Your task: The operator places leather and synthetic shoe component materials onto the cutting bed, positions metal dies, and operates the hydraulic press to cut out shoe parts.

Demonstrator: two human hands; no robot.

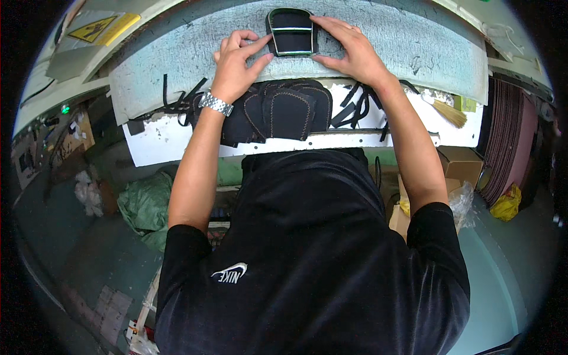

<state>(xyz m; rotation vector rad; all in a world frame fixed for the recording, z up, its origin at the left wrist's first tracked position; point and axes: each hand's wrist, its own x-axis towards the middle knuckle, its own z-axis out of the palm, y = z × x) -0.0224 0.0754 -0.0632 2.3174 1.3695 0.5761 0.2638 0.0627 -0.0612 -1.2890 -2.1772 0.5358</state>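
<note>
An arch-shaped metal cutting die with a crossbar stands on black material at the far middle of the worn, light-blue pad. My left hand holds its left side, index finger and thumb at the edge and the other fingers curled. On the opposite side, my right hand grips the die, fingers along the upper right edge and thumb at the lower right corner. Nearer to me, several black stitched pieces lie overlapped between my forearms. How firmly my fingertips press is not visible.
Black straps and a straw brush lie on the white board along the near edge. Pale machine frame parts flank the pad. A green sack sits lower left; a cardboard box and stacked brown sheets stand right.
</note>
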